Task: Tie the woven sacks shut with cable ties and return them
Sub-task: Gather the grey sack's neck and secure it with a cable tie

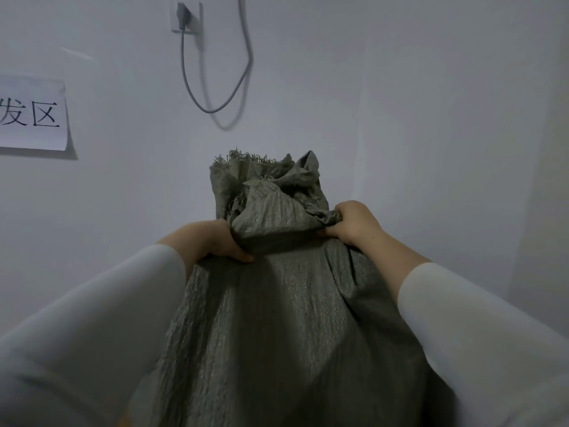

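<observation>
A grey-green woven sack (277, 318) fills the lower middle of the head view, held up in front of a white wall. Its frayed mouth (264, 174) is bunched together above my hands. My left hand (215, 241) grips the gathered fabric on the left side of the neck. On the right side, my right hand (351, 223) is closed on a twisted fold of the sack. Both arms wear white sleeves. No cable tie shows in view.
A white wall (400, 118) stands close behind the sack. A wall socket (186, 18) with a plug and a grey cable (215, 109) hangs above. A paper sign (34, 118) with printed characters is stuck at the left.
</observation>
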Demonstrator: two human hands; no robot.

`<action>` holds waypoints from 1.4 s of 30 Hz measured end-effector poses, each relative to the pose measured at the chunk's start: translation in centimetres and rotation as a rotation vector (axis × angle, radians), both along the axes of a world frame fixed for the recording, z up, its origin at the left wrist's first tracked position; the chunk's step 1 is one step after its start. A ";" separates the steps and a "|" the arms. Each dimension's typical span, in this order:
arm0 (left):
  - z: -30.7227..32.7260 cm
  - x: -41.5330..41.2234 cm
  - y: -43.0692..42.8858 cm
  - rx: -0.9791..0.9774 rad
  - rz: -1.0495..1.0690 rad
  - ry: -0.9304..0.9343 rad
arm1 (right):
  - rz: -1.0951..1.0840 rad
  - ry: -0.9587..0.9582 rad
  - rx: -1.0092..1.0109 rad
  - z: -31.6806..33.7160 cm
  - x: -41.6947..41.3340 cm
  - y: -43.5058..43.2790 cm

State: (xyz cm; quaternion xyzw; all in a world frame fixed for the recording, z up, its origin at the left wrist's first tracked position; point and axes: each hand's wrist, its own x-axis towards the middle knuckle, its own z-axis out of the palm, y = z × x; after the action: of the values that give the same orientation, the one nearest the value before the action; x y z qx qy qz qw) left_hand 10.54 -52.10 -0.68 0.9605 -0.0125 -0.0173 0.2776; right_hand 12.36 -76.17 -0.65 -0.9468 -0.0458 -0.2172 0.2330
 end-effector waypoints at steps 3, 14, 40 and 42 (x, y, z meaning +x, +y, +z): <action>-0.2 0.4 -0.5 0.021 0.010 -0.026 | -0.018 -0.056 -0.014 -0.2 -0.2 0.3; 2.4 0.5 -2.4 -0.157 0.211 -0.356 | -0.049 -0.283 0.441 1.8 0.6 1.5; 0.1 -2.1 -3.6 -0.110 0.306 -0.254 | -0.094 0.044 0.291 1.9 -2.2 -1.8; -0.4 -1.6 -3.0 -0.121 0.318 -0.222 | -0.105 0.081 0.108 2.0 -2.3 -1.9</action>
State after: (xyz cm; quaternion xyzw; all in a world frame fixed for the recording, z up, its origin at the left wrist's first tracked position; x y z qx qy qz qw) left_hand 8.95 -55.12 -1.12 0.9280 0.1080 0.1334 0.3308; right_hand 10.08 -78.03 1.32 -0.9419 0.0250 -0.1925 0.2739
